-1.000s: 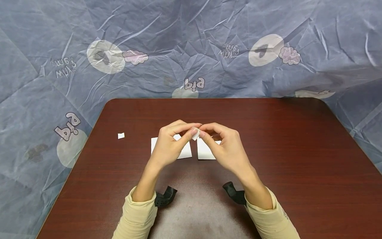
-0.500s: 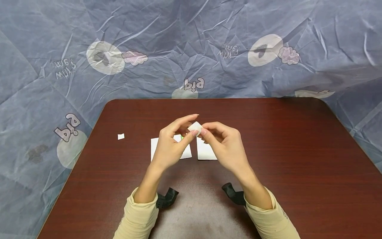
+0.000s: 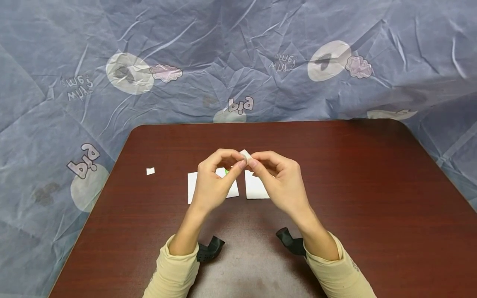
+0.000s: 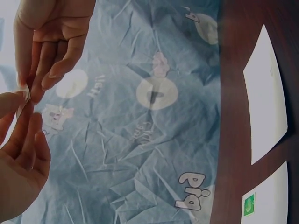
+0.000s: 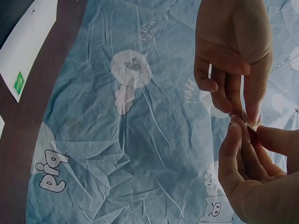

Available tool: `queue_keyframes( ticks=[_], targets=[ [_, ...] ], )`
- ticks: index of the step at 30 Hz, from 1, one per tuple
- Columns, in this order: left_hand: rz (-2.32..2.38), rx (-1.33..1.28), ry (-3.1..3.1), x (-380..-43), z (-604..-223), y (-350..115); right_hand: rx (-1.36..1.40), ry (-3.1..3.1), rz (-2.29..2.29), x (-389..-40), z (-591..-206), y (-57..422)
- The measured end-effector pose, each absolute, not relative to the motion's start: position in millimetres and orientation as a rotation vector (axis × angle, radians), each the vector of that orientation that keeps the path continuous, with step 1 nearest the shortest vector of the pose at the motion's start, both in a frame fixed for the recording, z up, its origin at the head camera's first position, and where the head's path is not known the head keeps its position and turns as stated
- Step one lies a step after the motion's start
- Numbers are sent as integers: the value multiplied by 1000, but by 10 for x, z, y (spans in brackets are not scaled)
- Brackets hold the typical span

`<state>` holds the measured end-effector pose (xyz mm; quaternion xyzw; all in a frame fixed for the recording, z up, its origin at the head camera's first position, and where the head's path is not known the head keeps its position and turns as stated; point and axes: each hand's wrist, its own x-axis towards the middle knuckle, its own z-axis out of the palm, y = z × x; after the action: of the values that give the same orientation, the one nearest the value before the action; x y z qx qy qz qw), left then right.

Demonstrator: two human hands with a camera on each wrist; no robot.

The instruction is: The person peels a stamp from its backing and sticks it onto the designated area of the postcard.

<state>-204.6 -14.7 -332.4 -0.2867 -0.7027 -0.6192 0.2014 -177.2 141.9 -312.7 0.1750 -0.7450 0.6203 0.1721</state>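
A small white square piece of paper [image 3: 244, 153] is held up over the middle of the table, slightly bent. My left hand [image 3: 215, 182] pinches one side of it between thumb and index finger. Opposite, my right hand [image 3: 285, 182] pinches the other side the same way, with the fingertips of both hands meeting. In the left wrist view the paper [image 4: 22, 95] shows as a thin pale edge between the fingers. Below the hands lie two white envelope-like rectangles, the left one [image 3: 191, 186] and the right one [image 3: 256, 188]. A green stamp-like square [image 4: 249, 204] marks the left one's corner.
Off to the left, a tiny white paper square [image 3: 150, 171] lies on the dark red-brown table [image 3: 357, 174]. A wrinkled blue-grey printed cloth [image 3: 208, 62] hangs behind the table's far edge. Black mounts [image 3: 211, 249] stick out at both wrists.
The left index finger was on the paper, lifted away half a second ago so that more paper showed, and now has come back down on it. The other things lie still.
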Motion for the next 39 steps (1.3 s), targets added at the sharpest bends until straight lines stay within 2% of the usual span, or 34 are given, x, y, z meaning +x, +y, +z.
queue_keyframes(
  ticks=[17, 26, 39],
  targets=[
    [-1514, -677, -2097, -2054, -3340, -105, 556, -2105, 1225, -1834, -3202, 1407],
    [-1281, -732, -2195, -2046, -3361, -93, 583, -2095, 854, -1869, -3270, 1365],
    [-1274, -710, -2213, -2056, -3401, -64, 589, -2076, 839, -1869, -3328, 1287]
  ],
)
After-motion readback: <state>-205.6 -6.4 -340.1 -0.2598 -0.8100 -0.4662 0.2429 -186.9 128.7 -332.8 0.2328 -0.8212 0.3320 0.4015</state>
